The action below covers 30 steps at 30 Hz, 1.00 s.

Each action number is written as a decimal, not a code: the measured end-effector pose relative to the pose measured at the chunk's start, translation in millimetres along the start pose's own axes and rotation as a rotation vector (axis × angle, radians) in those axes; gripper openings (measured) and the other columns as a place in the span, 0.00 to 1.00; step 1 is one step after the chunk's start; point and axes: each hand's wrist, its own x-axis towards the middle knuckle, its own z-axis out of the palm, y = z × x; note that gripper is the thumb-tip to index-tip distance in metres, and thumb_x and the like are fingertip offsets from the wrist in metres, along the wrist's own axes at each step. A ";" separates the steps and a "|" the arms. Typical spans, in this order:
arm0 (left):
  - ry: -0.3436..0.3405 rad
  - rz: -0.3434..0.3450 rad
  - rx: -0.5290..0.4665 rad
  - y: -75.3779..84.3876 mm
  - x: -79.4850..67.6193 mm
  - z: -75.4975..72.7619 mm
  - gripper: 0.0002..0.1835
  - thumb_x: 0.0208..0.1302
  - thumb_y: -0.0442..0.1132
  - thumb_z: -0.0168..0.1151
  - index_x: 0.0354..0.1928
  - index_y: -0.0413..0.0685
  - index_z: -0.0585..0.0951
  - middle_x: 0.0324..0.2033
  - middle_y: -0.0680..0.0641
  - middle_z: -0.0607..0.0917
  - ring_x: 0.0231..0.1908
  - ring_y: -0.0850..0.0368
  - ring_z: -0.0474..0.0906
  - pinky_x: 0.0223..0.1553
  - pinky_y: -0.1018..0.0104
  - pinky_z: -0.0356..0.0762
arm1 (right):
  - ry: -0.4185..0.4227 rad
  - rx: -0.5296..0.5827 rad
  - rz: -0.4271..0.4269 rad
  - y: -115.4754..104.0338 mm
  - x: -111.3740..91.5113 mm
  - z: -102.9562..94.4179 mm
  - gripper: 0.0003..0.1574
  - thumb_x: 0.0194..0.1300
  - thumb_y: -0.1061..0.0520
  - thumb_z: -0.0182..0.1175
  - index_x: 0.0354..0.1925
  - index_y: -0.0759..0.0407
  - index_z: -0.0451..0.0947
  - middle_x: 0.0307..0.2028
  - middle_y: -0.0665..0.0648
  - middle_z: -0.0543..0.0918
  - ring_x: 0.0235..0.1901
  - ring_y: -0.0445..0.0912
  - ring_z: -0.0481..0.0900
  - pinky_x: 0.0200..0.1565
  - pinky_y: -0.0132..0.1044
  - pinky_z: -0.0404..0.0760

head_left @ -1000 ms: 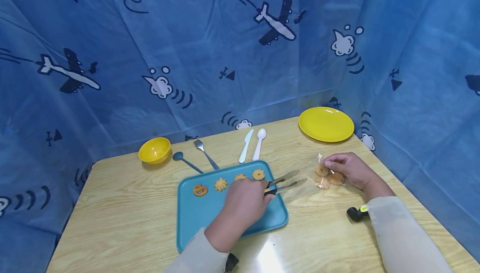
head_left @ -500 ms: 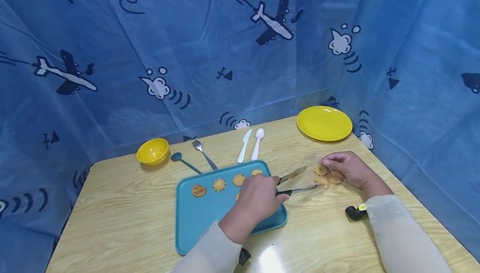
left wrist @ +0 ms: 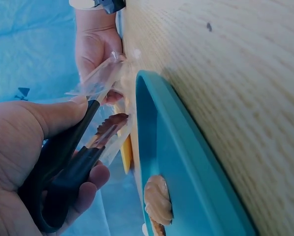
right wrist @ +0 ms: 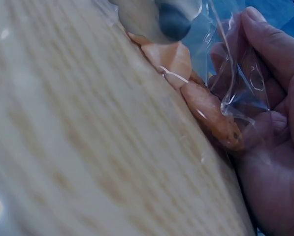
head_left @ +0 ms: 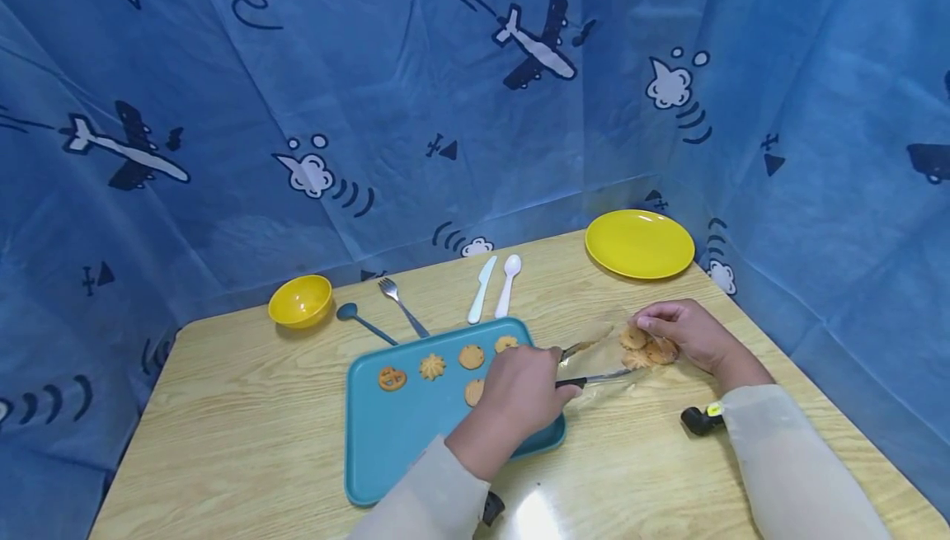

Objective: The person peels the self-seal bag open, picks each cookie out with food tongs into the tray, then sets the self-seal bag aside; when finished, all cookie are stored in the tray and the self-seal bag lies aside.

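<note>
My left hand (head_left: 519, 387) grips a pair of tongs (left wrist: 73, 172) by their black handles. The metal arms are spread, and their tips reach into a clear plastic bag (right wrist: 229, 93). Several cookies (head_left: 644, 350) lie inside this bag at the tabletop, right of the tray. My right hand (head_left: 686, 335) pinches the bag's edge between thumb and fingers. Whether the tong tips touch a cookie cannot be made out. Below my left hand is a blue tray (head_left: 401, 449), with a pretzel (head_left: 392, 378), a star-shaped cookie (head_left: 432, 367) and several round ones, partly hidden by the hand.
A yellow bowl (head_left: 300, 302) stands back left, a yellow plate (head_left: 640, 243) back right. Behind the tray lie a dark spoon (head_left: 367, 325), a fork (head_left: 403, 307), a pale knife (head_left: 482, 290) and a pink spoon (head_left: 508, 286). A blue patterned curtain (head_left: 416, 111) surrounds the table.
My left hand has moved right with the tongs, whose tips went deeper into the bag and spread wider. My right hand stays nearly in place on the bag.
</note>
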 end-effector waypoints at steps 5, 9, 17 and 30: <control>0.008 0.005 0.006 1.8 0.7 2.2 0.27 0.63 0.67 0.66 0.54 0.58 0.86 0.25 0.54 0.86 0.22 0.59 0.78 0.19 0.64 0.68 | -0.009 0.016 -0.013 -2.2 -1.4 0.1 0.12 0.74 0.58 0.62 0.46 0.66 0.87 0.39 0.42 0.90 0.42 0.36 0.85 0.47 0.27 0.82; 0.011 0.011 0.001 1.6 -0.7 2.9 0.25 0.65 0.66 0.65 0.52 0.57 0.87 0.23 0.54 0.84 0.20 0.60 0.76 0.19 0.65 0.67 | -0.004 0.001 -0.005 -1.5 -1.3 0.0 0.14 0.74 0.58 0.62 0.47 0.68 0.86 0.40 0.42 0.90 0.42 0.36 0.84 0.47 0.27 0.82; 0.007 0.003 0.014 -2.3 -3.2 2.6 0.19 0.67 0.64 0.63 0.39 0.57 0.86 0.13 0.56 0.73 0.14 0.61 0.68 0.17 0.64 0.65 | 0.014 -0.040 -0.003 0.2 -0.3 0.5 0.19 0.73 0.56 0.63 0.49 0.74 0.83 0.40 0.46 0.90 0.42 0.36 0.85 0.45 0.28 0.82; -0.006 0.014 -0.048 -4.3 2.0 5.3 0.18 0.68 0.62 0.64 0.39 0.58 0.87 0.16 0.56 0.75 0.16 0.62 0.68 0.19 0.65 0.66 | 0.008 -0.036 0.004 -2.7 -1.1 1.9 0.18 0.74 0.57 0.62 0.48 0.73 0.83 0.40 0.45 0.90 0.40 0.36 0.84 0.44 0.29 0.83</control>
